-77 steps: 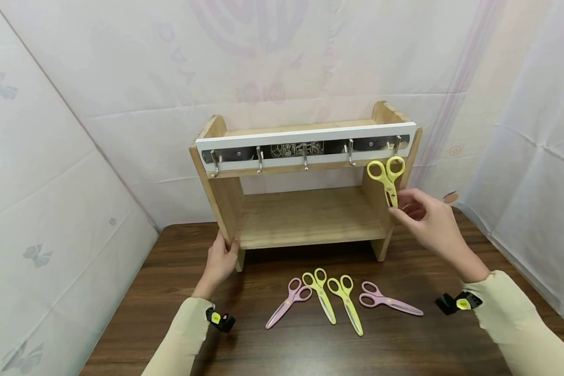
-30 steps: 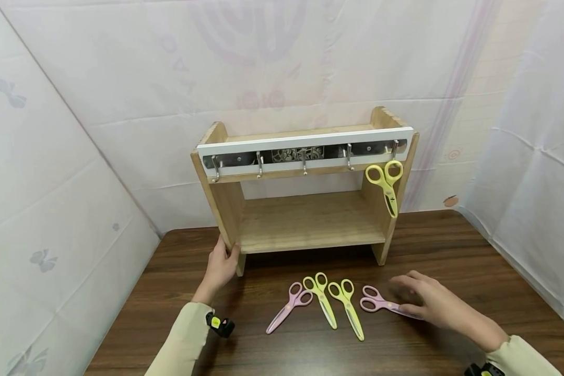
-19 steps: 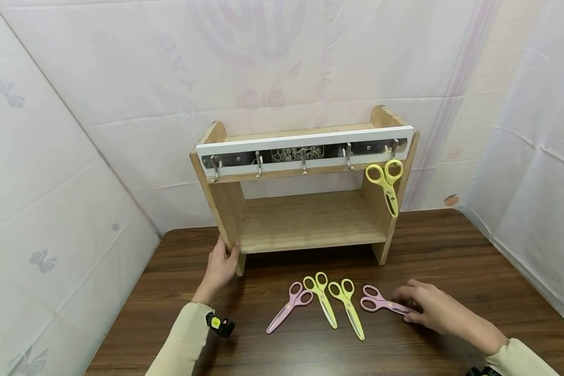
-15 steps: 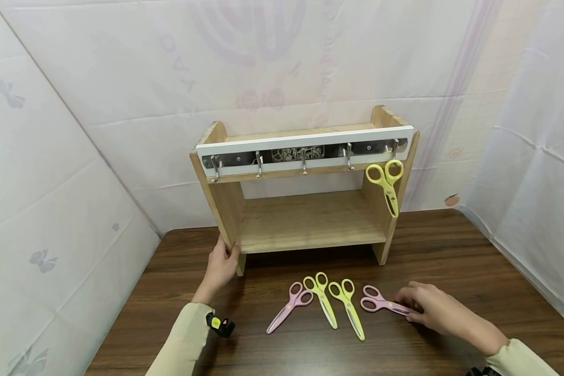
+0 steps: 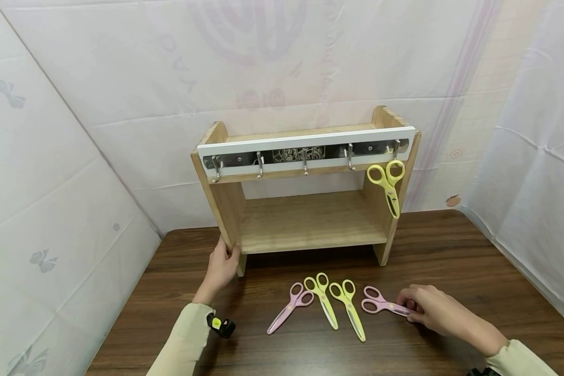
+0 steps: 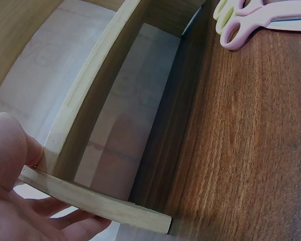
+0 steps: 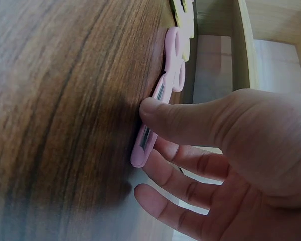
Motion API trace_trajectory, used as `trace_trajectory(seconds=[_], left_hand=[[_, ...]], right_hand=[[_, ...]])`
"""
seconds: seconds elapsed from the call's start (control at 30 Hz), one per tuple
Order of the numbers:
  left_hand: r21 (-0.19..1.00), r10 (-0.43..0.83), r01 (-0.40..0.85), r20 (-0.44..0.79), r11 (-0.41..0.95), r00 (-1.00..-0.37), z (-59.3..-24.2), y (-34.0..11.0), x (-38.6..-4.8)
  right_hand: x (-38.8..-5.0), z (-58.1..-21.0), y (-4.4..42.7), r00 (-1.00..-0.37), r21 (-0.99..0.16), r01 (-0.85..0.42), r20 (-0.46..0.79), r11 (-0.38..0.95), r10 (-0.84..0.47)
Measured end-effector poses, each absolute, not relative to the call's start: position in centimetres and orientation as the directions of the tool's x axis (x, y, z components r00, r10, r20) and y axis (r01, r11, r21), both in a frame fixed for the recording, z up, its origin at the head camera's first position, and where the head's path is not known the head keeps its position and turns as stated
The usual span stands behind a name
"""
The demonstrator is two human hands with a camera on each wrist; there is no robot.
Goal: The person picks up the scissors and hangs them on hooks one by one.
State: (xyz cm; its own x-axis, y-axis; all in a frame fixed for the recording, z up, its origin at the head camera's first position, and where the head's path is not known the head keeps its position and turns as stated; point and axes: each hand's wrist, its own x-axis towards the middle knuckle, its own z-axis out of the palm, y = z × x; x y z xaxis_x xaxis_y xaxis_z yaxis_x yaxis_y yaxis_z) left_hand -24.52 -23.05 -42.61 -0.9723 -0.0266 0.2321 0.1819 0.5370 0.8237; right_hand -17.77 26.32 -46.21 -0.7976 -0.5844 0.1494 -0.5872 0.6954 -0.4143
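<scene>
The left hand (image 5: pixel 220 269) grips the lower left side of a wooden shelf (image 5: pixel 310 245); in the left wrist view its thumb and fingers (image 6: pixel 45 208) lie around the side panel (image 6: pixel 125 211). At the right, the right hand (image 5: pixel 439 310) pinches the blade end of pink scissors (image 5: pixel 380 304) lying on the table. In the right wrist view the thumb is on one edge of the pink scissors (image 7: pixel 168 83) and fingers are at the other. Yellow scissors (image 5: pixel 391 190) hang from the rightmost hook (image 5: pixel 397 149) of the white hook rail (image 5: pixel 305 140).
On the wooden table (image 5: pixel 178 334), left of the right hand, lie two yellow scissors (image 5: pixel 322 298), (image 5: pixel 349 308) and another pink pair (image 5: pixel 289 309). Four more hooks line the rail. White patterned cloth (image 5: pixel 136 104) surrounds the table behind and at the sides.
The right hand has let go of the yellow scissors, which now hang on the hook, and has moved down to the right pink scissors and pinched them. The left hand stays at the shelf.
</scene>
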Motion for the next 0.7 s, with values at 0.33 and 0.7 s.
trace_trajectory(seconds=[0.33,0.7], left_hand=[[0.817,-0.033,0.181,0.237,0.547,-0.971,-42.68,-23.03,-24.5],[0.819,-0.036,0.177,0.234,0.546,-0.972,-42.74,-23.07,-24.54]], right_hand=[[-17.95,-46.18,26.72,-0.799,-0.467,-0.573,0.137,0.674,-0.585],[-18.11,-46.22,27.02,-0.795,-0.453,-0.581,0.136,0.677,-0.591]])
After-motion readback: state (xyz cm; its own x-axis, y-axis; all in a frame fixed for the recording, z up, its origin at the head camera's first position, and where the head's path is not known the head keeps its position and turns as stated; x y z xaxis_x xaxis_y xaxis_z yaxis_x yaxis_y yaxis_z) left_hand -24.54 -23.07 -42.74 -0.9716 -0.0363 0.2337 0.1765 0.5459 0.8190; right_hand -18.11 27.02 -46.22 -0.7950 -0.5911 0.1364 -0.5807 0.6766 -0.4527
